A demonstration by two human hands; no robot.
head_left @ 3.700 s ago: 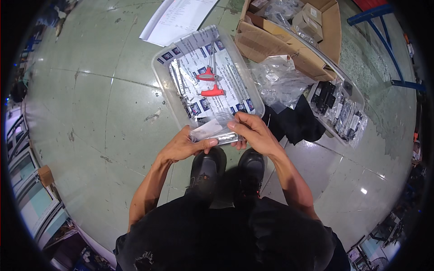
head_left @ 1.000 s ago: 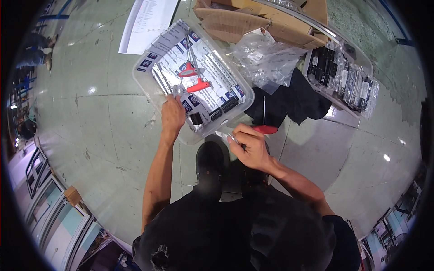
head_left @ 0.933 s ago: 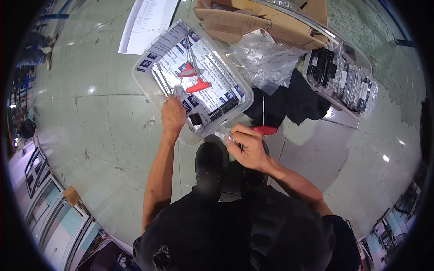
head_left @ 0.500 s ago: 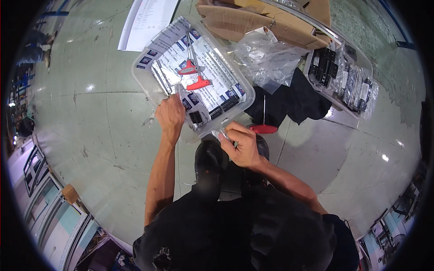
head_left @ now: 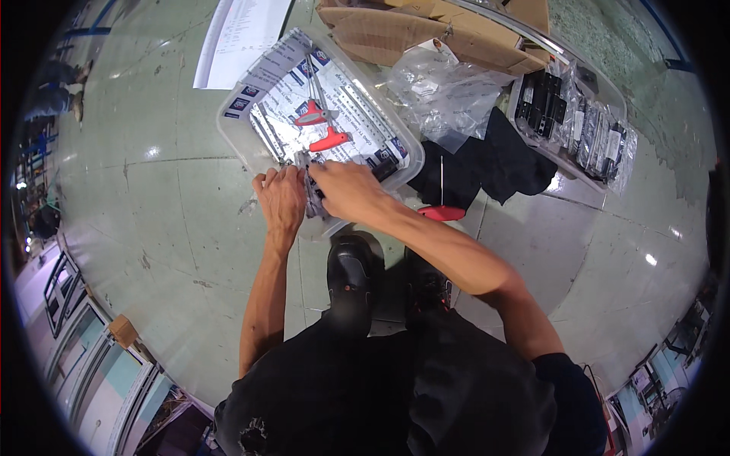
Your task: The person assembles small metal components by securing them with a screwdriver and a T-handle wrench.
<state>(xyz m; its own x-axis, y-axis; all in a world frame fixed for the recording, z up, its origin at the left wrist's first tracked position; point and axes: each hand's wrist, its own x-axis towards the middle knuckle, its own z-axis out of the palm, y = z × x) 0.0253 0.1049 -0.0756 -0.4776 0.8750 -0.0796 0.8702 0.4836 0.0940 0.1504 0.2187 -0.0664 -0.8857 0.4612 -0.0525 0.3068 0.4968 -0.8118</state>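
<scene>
My left hand [head_left: 281, 199] is closed at the near left corner of a clear plastic bin [head_left: 414, 144]. My right hand [head_left: 348, 191] reaches across beside it, fingers bent inward. Between the two is a crinkled clear plastic bag [head_left: 312, 204], gripped by both; its contents are mostly hidden by my fingers. Inside the bin, on printed white wrapping [head_left: 285, 83], rest two red-handled hex keys, one with its red handle [head_left: 330, 139] nearer me. Slim metal strips [head_left: 363, 110] lie along the bin's right side. A dark part [head_left: 385, 169] shows beyond my right hand.
Right of the bin, a red-handled tool [head_left: 442, 213] lies by a black cloth [head_left: 517, 163]. Loose clear plastic [head_left: 441, 91] and a cardboard box [head_left: 411, 38] are behind. A second bin [head_left: 566, 159] holds black parts. Paper sheets [head_left: 239, 42] lie far left. My shoes [head_left: 352, 266] stand close to the bin.
My right hand has moved left and away from me, from the bin's near edge to beside my left hand. My left hand has shifted slightly toward me.
</scene>
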